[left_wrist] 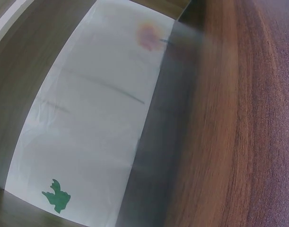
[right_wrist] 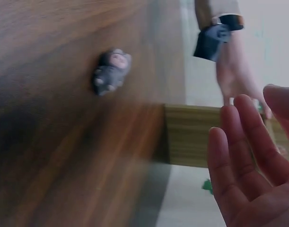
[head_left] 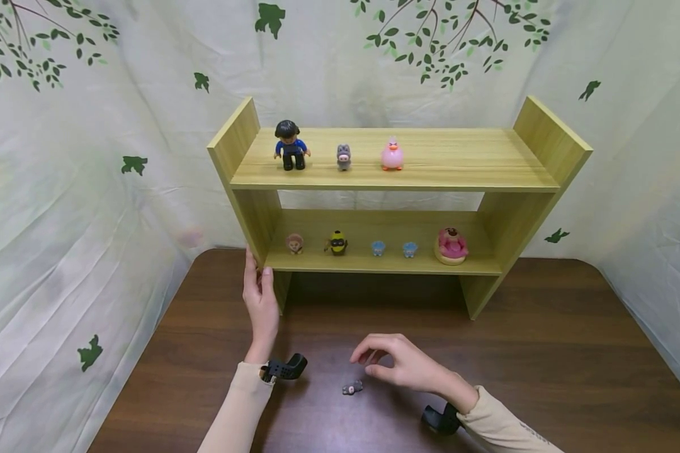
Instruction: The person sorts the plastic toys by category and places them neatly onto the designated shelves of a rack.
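Note:
My left hand (head_left: 262, 308) rests against the lower left side of a two-tier wooden shelf (head_left: 396, 200), fingers extended along the side panel and thumb at its front edge. Above the table, my right hand (head_left: 399, 362) hovers with loosely bent fingers and holds nothing; the right wrist view shows its fingers (right_wrist: 248, 142) apart. A small grey figurine with a pale face (head_left: 352, 387) lies on its back on the table, just below and left of the right fingertips. The left wrist view shows no part of the left hand.
On the upper tier stand a black-haired toy figure (head_left: 291, 146), a grey figurine (head_left: 344, 157) and a pink bird (head_left: 392, 155). Below are a brown figurine (head_left: 294, 243), a yellow-and-black one (head_left: 337, 243), two blue ones and a pink bear (head_left: 451, 245). A leaf-print cloth hangs behind.

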